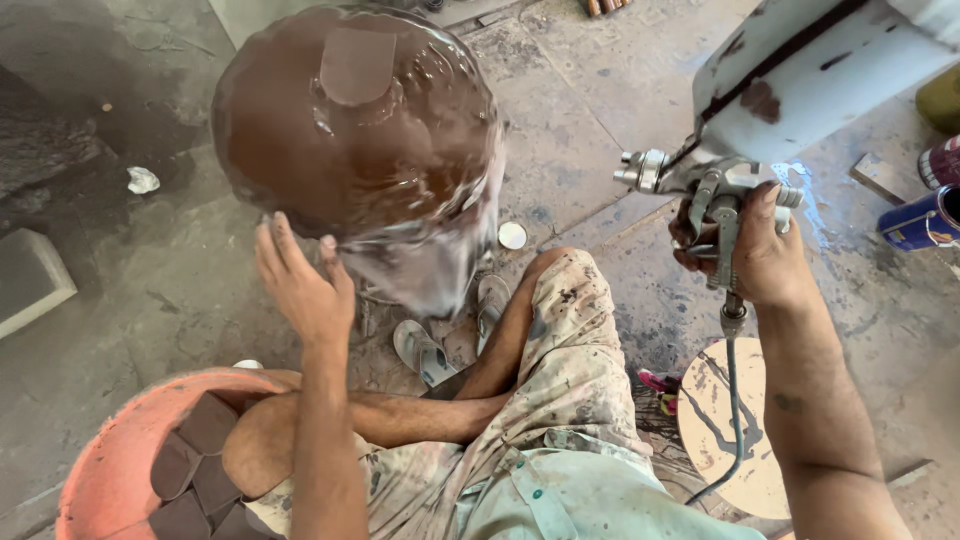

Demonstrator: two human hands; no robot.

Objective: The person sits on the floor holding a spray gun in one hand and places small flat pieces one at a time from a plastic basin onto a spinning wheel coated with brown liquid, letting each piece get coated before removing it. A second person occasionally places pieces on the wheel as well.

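The glossy, wet-looking brown domed piece (360, 130) stood on the concrete floor (120, 260) just ahead of your knees, and your left hand (300, 285) lay spread against its lower rim with nothing pinched. Your right hand (755, 255) was wrapped shut round the grip of the silver metal spray gun (700, 185), nozzle facing the piece, hose hanging below. To coat it well, you did best to brace only at that rim and keep the gun square.
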